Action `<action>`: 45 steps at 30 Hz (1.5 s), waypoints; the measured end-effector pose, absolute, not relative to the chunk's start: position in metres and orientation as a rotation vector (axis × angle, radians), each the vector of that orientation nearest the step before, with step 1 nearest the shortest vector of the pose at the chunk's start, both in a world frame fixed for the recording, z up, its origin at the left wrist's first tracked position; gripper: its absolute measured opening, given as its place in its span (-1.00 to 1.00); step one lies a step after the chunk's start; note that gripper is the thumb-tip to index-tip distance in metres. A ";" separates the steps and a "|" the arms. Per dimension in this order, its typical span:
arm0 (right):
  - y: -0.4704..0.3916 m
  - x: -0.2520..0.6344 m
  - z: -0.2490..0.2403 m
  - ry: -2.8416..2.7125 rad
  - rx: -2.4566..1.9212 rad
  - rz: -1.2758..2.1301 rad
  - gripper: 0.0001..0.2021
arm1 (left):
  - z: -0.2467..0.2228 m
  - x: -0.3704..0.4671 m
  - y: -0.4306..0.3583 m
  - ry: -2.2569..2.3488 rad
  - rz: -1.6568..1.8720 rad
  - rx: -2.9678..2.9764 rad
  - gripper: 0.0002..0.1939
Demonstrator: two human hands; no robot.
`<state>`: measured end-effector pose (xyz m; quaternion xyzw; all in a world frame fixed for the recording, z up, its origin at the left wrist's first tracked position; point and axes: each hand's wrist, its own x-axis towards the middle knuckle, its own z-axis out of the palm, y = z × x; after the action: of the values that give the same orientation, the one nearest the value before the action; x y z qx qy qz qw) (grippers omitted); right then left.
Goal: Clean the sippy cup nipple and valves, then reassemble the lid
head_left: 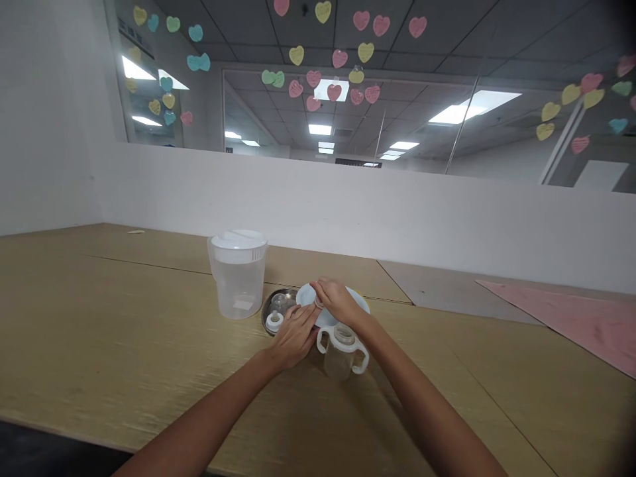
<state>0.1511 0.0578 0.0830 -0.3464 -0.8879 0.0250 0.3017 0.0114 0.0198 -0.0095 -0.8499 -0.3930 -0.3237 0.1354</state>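
Note:
Both hands meet above a metal tray (267,324) and a white plate (358,301). My left hand (294,334) is closed, fingers pressed together and pointing up toward the right hand. My right hand (338,301) is closed too, its fingertips at a small clear ring-like piece (318,302) between the hands. Which hand grips that piece is hard to tell. Just in front of them stands a clear bottle (338,361) with two white handles and an open top. A white-collared nipple (274,322) and a clear cap (279,303) lie on the tray.
A lidded clear plastic pitcher (240,285) stands left of the tray on the wooden table (149,344). A pink sheet (571,318) lies at the right. Behind the table is a white wall (318,205) with glass above it.

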 end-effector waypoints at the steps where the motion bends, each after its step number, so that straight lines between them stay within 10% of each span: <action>1: 0.058 0.152 0.083 -2.374 -0.922 0.018 -0.56 | -0.009 0.012 0.019 -1.129 -0.923 -2.469 -0.57; 10: 0.049 0.154 0.094 -2.376 -1.139 -0.219 -0.82 | -0.002 0.012 0.017 -1.168 -0.935 -2.464 -0.56; 45: 0.010 0.172 0.147 -2.197 -1.030 -0.360 -0.61 | 0.005 0.013 0.011 -1.141 -0.958 -2.579 -0.62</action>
<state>0.1719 0.0096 0.1466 -0.3952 -0.8431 -0.1382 0.3374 0.0130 0.0110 0.0054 -0.8630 -0.3819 -0.3206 0.0815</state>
